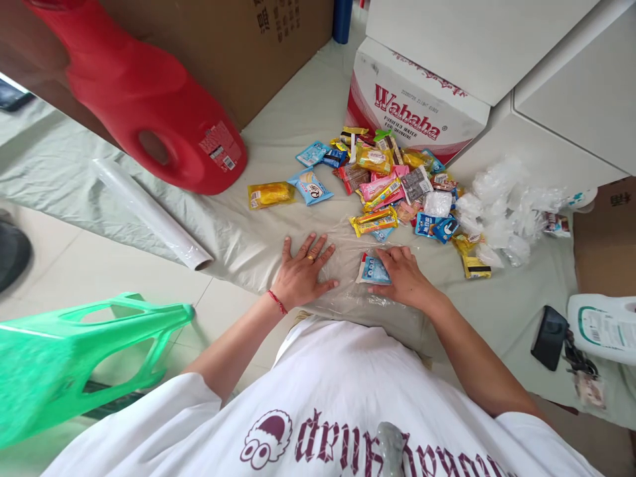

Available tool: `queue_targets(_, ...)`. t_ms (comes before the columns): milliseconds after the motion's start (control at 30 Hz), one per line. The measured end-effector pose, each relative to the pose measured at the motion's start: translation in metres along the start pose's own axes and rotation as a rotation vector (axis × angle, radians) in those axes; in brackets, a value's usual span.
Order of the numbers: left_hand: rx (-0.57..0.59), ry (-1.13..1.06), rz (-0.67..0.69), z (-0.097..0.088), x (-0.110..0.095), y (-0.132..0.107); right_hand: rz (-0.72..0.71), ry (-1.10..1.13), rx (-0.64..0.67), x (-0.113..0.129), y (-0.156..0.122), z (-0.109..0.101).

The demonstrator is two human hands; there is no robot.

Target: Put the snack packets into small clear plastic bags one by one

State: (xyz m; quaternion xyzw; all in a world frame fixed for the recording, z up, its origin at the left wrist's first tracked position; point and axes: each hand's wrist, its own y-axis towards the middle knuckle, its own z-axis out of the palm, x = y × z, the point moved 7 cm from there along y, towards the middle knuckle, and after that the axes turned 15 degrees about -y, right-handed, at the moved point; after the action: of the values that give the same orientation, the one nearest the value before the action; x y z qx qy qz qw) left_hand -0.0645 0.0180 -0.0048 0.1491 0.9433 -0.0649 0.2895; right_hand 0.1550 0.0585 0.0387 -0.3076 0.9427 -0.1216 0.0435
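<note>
In the head view, the left hand (307,270) is laid flat, fingers spread, on clear plastic film (342,295) over a pale green cloth (231,232). A small blue-and-white plastic packet (371,269) is pinched on the film between the right hand's (406,278) thumb and curled fingers, near heaped multicoloured snack packets (380,185).

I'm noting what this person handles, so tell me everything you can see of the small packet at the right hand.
The packet is small, mostly blue with white markings, and has a red-and-white left end. It looks like printed plastic. No tear shows, but its right side is hidden by the right hand, which touches it; how firmly cannot be told. It lies printed side up, seemingly on clear film spread over the pale cloth.
</note>
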Motion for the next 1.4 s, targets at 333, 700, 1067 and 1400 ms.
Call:
queue_targets(333, -0.005, -0.019, 0.007, -0.001, 0.001, -0.001, -0.056, -0.018, -0.028, 0.004, -0.009, 0.001)
queue_targets(700, 0.010, -0.018, -0.004, 0.000, 0.002, -0.001, -0.026, -0.123, -0.031, 0.011, -0.008, -0.014)
queue_targets(1067, -0.053, -0.040, 0.017, -0.008, 0.002, -0.008, -0.064, 0.048, -0.056, 0.021, 0.001, -0.006)
queue_targets(1400, -0.194, -0.245, 0.493, -0.023, -0.042, -0.067, -0.177, 0.270, -0.208, 0.007, -0.117, 0.017)
